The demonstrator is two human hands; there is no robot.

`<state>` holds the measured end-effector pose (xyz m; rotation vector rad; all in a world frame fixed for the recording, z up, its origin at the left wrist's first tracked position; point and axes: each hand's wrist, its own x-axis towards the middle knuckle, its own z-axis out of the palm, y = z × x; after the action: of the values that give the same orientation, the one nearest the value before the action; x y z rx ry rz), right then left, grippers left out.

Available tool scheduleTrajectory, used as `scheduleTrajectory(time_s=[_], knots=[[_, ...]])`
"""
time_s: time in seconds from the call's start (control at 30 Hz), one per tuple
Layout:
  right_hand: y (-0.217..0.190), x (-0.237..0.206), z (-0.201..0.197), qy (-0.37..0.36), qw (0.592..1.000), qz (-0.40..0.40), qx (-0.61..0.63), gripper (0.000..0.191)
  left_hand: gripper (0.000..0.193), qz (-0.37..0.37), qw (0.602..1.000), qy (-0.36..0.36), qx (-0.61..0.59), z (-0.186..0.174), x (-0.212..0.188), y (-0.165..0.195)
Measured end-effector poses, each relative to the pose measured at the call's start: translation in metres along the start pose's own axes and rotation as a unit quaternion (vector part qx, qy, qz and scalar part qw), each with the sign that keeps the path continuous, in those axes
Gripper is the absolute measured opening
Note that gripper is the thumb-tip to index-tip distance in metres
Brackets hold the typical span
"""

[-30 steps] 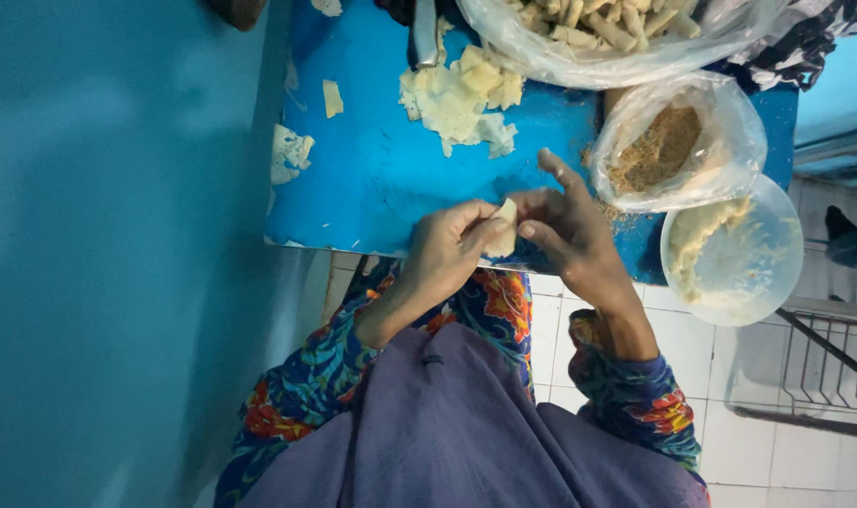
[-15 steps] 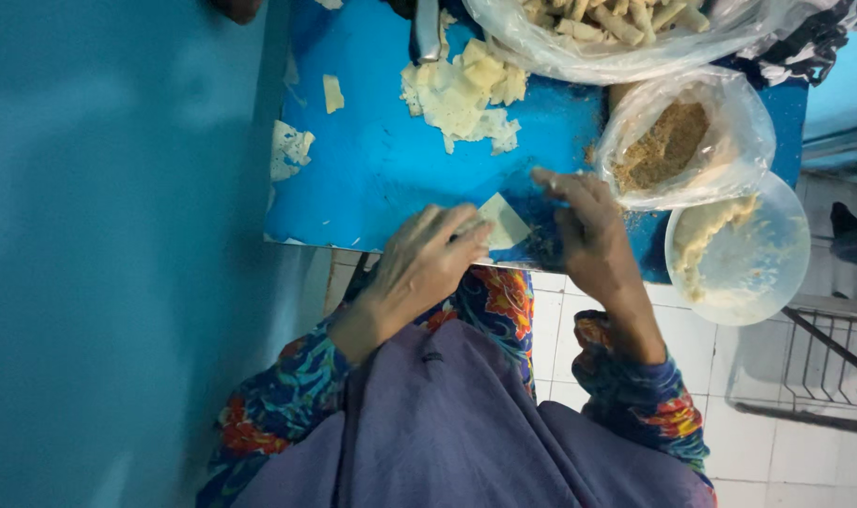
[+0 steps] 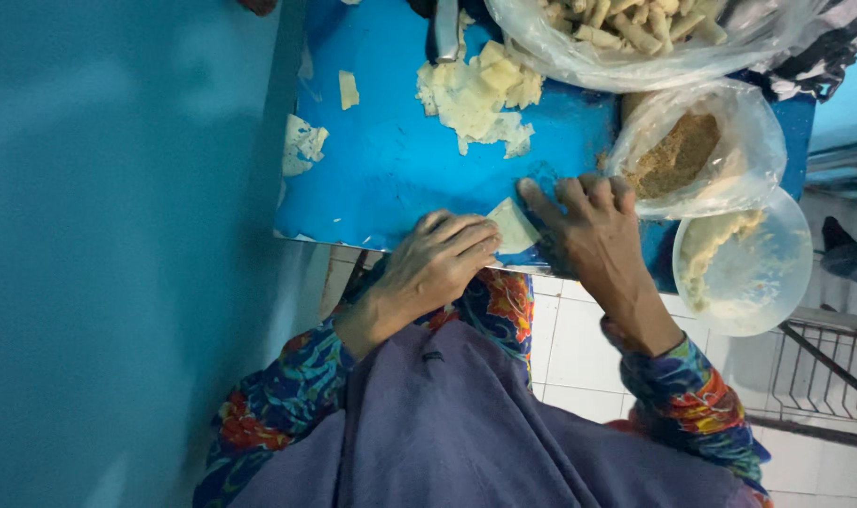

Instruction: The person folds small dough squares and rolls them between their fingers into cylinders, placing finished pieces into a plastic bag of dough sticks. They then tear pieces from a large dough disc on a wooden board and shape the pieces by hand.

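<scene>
Pale dough piece half under fingers

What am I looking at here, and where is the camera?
There is no machine: a person wears a camera on the head, so you look down at their own two hands and lap. The left hand and the right hand rest on a blue table, both touching a small pale dough sheet lying flat between them. Further up the table lies a pile of pale dough and some torn scraps. To the right stand a clear bag of brown crumbs, a clear bag of rolled sticks and a round clear bowl of pale paste.
</scene>
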<state>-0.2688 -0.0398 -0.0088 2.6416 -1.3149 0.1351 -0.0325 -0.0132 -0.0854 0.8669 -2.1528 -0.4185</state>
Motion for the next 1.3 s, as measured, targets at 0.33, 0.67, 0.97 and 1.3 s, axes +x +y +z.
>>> scheduleTrajectory(time_s=[0.33,0.67,0.97,1.3], knots=[[-0.009,-0.003,0.003,-0.002,0.998,-0.02,0.064,0.066,0.023,0.004,1.0,-0.007,0.005,0.001,0.001,-0.007],[0.022,0.05,0.002,0.071,0.965,0.055,0.247,0.034,0.024,0.011,1.0,0.009,0.007,-0.004,-0.004,0.005],[0.001,0.105,-0.001,0.081,0.951,0.007,0.299,0.037,0.027,0.014,0.999,0.034,0.011,-0.013,0.001,0.0],[-0.008,0.137,0.017,0.111,0.951,-0.025,0.288,0.038,0.028,0.0,0.999,0.033,0.008,-0.019,-0.009,0.001]])
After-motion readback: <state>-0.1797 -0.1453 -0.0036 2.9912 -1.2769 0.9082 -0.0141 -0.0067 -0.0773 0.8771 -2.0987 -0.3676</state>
